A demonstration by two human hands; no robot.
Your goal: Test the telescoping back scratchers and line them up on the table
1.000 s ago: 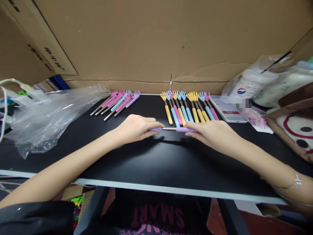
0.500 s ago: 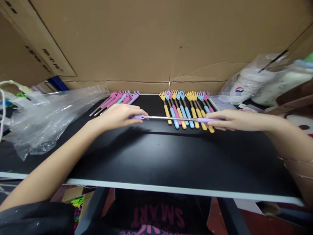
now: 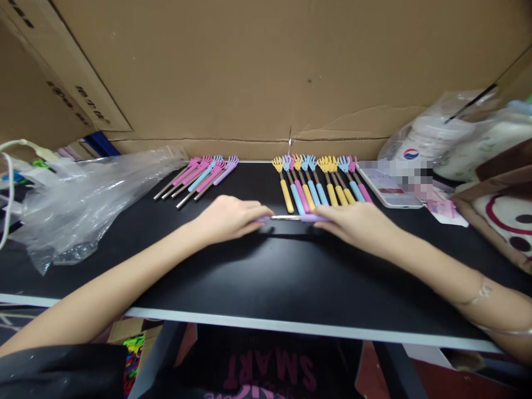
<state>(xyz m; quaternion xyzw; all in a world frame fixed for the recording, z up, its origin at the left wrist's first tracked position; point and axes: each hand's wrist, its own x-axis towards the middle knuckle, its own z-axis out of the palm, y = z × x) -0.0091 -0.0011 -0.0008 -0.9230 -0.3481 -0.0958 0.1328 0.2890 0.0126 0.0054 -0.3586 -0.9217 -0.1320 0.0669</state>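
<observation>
Held level above the black table is a purple telescopic back scratcher [image 3: 286, 218] with a short stretch of metal rod showing. My left hand [image 3: 233, 219] is closed around its head end, whose claw is hidden by the fingers. On the purple handle, my right hand [image 3: 353, 224] grips the other end. Behind my right hand lies a row of finished-looking back scratchers [image 3: 310, 185] in yellow, blue and pink, their claws pointing away. Behind my left hand rests a smaller group of pink, blue and purple back scratcher pieces [image 3: 203, 174], several with bare metal rods.
A clear plastic bag [image 3: 78, 194] covers the table's left side. At the right are a phone [image 3: 390, 188], a pink-and-white card [image 3: 446, 210], a bagged white cup [image 3: 436, 138] and a brown bag with a cartoon face [image 3: 502, 205]. Cardboard [image 3: 233, 72] walls the back.
My hands have come closer together, the right one moving left and the left one right. The rod between them has shortened, and the back scratcher sits slightly nearer to me.
</observation>
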